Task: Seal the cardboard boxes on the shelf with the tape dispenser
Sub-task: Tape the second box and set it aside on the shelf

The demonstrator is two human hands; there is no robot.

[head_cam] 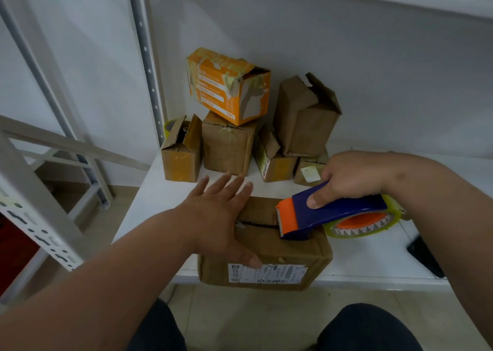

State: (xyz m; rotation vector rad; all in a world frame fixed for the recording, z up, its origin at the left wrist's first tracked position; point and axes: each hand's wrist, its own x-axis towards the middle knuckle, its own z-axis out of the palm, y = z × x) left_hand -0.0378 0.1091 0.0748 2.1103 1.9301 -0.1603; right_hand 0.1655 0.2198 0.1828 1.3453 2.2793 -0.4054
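A brown cardboard box point(290, 254) with a white shipping label lies at the front edge of the white shelf point(373, 260). Its top flaps meet at a dark, gaping seam. My left hand point(221, 212) lies flat on the box's left top, fingers spread and straight. My right hand point(352, 177) grips the blue handle of a tape dispenser point(333, 214), whose orange toothed end sits over the seam near the box's right side. Its roll of clear tape hangs just right of the box.
Several worn brown boxes point(226, 147) stand at the back of the shelf, an orange box point(229, 86) stacked on one. A grey perforated upright point(145, 57) stands left. A dark flat object point(424, 257) lies at the shelf's right edge. My knees show below.
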